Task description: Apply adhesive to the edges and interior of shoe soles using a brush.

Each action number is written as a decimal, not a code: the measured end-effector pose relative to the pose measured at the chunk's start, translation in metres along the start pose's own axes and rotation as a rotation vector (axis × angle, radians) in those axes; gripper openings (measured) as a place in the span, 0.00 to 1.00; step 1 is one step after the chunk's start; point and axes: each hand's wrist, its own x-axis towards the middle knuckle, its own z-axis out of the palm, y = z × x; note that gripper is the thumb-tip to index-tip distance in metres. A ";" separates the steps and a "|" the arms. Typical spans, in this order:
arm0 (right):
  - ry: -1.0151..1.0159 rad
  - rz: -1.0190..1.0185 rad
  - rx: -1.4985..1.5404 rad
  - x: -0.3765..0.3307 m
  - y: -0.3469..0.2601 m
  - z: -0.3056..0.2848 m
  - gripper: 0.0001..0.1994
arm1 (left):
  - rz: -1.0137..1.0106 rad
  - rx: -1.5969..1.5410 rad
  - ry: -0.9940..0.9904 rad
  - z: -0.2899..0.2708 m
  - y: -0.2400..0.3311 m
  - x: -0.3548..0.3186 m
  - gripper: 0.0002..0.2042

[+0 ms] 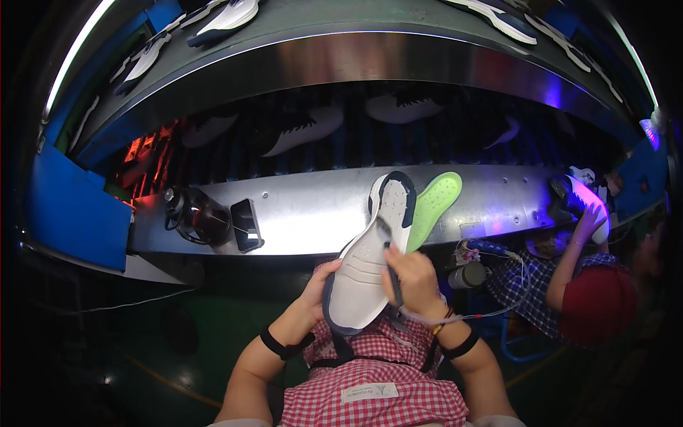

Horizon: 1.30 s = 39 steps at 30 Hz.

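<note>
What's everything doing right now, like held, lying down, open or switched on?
White sole: tilted, held at its edge by the left hand
Brush: gripped in the right hand, its tip over the white sole
Green insole: partly hidden behind the white sole
Metal box: open on top
Light tube: switched on
Far shoe: held by a co-worker's hand, glowing pinkish purple

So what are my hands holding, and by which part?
Left hand: the shoe sole, by its left edge; right hand: a brush, by its handle.
</note>
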 end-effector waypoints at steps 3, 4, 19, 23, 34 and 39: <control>-0.030 -0.027 0.104 -0.017 -0.024 0.002 0.15 | 0.016 0.014 0.039 -0.010 0.003 -0.002 0.26; -0.025 -0.022 0.107 -0.021 -0.030 0.001 0.15 | 0.017 0.007 0.038 -0.014 0.004 -0.004 0.26; 0.451 0.481 1.750 -0.036 0.035 -0.069 0.21 | 0.193 0.383 0.277 0.036 0.028 -0.033 0.26; 0.965 0.680 1.704 -0.056 0.056 -0.104 0.22 | 0.373 0.627 0.350 0.124 0.033 -0.048 0.27; 0.866 0.827 1.675 -0.059 0.064 -0.075 0.23 | 0.470 0.135 -0.366 0.300 0.137 0.162 0.53; 0.880 0.916 1.597 -0.073 0.076 -0.070 0.23 | 0.398 0.863 -0.197 0.244 0.101 0.167 0.39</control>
